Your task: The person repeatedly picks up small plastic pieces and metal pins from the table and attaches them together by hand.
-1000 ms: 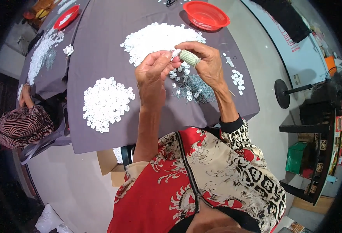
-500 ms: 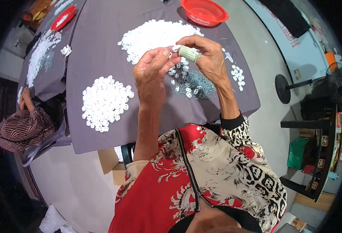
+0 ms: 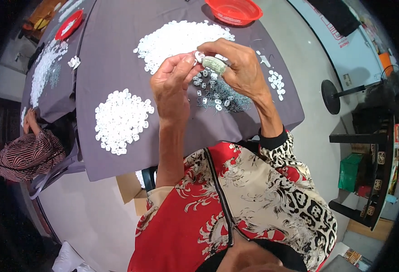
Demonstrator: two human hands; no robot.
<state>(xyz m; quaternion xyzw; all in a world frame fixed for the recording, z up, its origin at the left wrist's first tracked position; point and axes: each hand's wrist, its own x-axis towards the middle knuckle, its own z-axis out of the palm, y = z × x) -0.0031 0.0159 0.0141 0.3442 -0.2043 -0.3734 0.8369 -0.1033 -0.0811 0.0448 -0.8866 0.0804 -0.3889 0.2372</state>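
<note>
My left hand (image 3: 172, 81) and my right hand (image 3: 240, 68) meet above the table, fingertips pinched at a small white plastic piece (image 3: 199, 56). Both hands appear closed on it; my left fingertips partly cover its lower side. A pale green ribbed sleeve (image 3: 214, 65) wraps a finger of my right hand. Just below the hands lies a tangle of thin grey-green wire-like bits (image 3: 231, 99), with several white two-holed pieces (image 3: 218, 107) on and around it. Behind the hands spreads a large heap of white pieces (image 3: 177, 38), its near edge partly hidden.
A smaller white heap (image 3: 123, 121) lies at left, and a few pieces (image 3: 276, 82) at right, on the grey tablecloth (image 3: 136, 165). A red basket (image 3: 235, 11) stands at the back. Another person (image 3: 29, 154) sits at a left-hand table. A cardboard box (image 3: 127, 188) rests below the table edge.
The pinched white piece shows larger and more face-on between my fingertips. My right fingers have shifted slightly left and bent more. The whole view has moved a little.
</note>
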